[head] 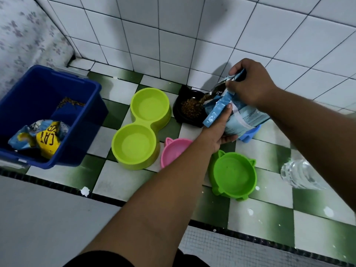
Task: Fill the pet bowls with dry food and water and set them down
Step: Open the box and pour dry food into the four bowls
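A light blue food bag [238, 117] is tilted over a black bowl [187, 110] by the wall, and brown kibble streams from its mouth into the bowl. My left hand [218, 130] holds the bag from below. My right hand [252, 84] grips the bag's top edge. A lime double bowl [141, 128] lies to the left, both cups bare. A pink eared bowl [174, 151] sits partly under my left forearm. A green eared bowl [236, 175] lies nearer me. A blue bowl [250, 134] peeks out beneath the bag.
A blue plastic bin [48, 114] at the left holds a blue-and-yellow cat food bag [41, 138] and some spilled kibble. A clear water bottle [300, 176] lies at the right beside my forearm. White tiled wall stands behind; the floor is green-and-white checked tile.
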### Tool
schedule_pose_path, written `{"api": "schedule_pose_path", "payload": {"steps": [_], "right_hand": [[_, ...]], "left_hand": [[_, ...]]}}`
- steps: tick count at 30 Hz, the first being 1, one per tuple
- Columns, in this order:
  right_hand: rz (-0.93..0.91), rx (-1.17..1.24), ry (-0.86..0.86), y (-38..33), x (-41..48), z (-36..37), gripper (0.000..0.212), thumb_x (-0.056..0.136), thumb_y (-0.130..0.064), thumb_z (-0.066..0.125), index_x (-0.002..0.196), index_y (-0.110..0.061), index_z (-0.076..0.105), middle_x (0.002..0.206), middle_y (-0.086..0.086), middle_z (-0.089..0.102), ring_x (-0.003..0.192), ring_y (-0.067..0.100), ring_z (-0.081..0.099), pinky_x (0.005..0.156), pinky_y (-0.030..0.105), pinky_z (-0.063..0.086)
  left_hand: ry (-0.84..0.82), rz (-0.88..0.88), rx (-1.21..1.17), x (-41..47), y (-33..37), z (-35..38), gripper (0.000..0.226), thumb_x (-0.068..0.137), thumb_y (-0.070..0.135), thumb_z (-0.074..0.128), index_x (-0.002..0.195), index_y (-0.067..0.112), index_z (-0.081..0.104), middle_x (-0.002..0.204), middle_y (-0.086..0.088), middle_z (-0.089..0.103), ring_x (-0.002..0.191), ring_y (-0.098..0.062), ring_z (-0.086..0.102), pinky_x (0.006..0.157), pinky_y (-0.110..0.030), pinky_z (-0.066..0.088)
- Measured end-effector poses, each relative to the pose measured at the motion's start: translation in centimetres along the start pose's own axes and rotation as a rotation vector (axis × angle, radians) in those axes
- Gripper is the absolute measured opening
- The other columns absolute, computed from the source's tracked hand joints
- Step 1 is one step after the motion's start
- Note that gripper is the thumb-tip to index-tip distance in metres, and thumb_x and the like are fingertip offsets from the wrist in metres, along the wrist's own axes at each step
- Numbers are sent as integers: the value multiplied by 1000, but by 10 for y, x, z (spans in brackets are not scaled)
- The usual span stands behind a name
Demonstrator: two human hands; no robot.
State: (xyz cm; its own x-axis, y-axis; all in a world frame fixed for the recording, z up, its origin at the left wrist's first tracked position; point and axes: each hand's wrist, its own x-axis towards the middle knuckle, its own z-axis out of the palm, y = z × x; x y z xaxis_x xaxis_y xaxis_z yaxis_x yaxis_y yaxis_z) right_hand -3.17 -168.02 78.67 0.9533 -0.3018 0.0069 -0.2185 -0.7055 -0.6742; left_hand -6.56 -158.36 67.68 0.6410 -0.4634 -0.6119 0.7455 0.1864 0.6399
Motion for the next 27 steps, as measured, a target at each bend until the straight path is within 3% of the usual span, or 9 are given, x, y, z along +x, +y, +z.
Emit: {"api": "schedule_pose_path", "payload": {"steps": [6,7,10,12,16,19,23,27], "right_hand": [[73,121,103,-1,-17,-11,22,85,-6,68,106,-10,61,80,0,57,60,4,51,47,8,42],[79,141,129,-3,-20,-12,21,85,-6,68,105,-10,61,80,0,57,60,3,51,48,8,42],[84,195,175,-10,-28,-14,21,82,-5,68,100,-14,59,80,-1,57,64,6,53,54,12,45],[86,222,205,-16,-32,-16,21,82,-6,68,97,-16,58,81,-1,58,68,10,54,58,15,47],[87,302,251,-23,-40,-15,21,81,-10,70,88,-24,56,83,2,59,72,15,58,65,27,52],[86,361,299,-26,-49,-16,23,80,-12,71,84,-29,55,85,4,58,75,17,59,67,30,53],[99,428,347,-19,-61,-21,23,84,-8,72,87,-25,56,84,1,58,73,12,57,64,23,52],[139,500,377,-8,-71,-26,24,84,-10,72,87,-28,57,88,5,59,77,18,60,70,32,56]], "left_hand": [[15,100,49,-6,7,-5,127,23,83,82,131,20,61,126,-12,69,96,-25,70,56,-31,60],[6,107,67,-9,10,-6,118,33,80,84,132,19,61,124,-11,69,98,-27,71,55,-31,60],[-21,128,111,-15,22,-14,65,81,53,81,132,18,60,116,-9,69,103,-33,71,52,-29,59],[-20,122,159,-20,31,-18,51,91,43,75,133,20,58,118,-11,69,92,-27,71,49,-29,58],[-4,115,239,-30,47,-23,50,90,40,76,130,18,57,112,-10,69,74,-20,69,43,-26,55],[-6,159,290,-33,53,-25,41,91,36,76,123,22,55,106,-4,68,80,-22,69,43,-28,57],[-17,182,353,-38,54,-22,47,93,27,75,134,18,53,114,-6,68,87,-26,67,42,-29,56],[-3,200,427,-39,53,-12,44,94,25,74,133,21,53,123,-9,68,90,-29,68,41,-28,54]]}}
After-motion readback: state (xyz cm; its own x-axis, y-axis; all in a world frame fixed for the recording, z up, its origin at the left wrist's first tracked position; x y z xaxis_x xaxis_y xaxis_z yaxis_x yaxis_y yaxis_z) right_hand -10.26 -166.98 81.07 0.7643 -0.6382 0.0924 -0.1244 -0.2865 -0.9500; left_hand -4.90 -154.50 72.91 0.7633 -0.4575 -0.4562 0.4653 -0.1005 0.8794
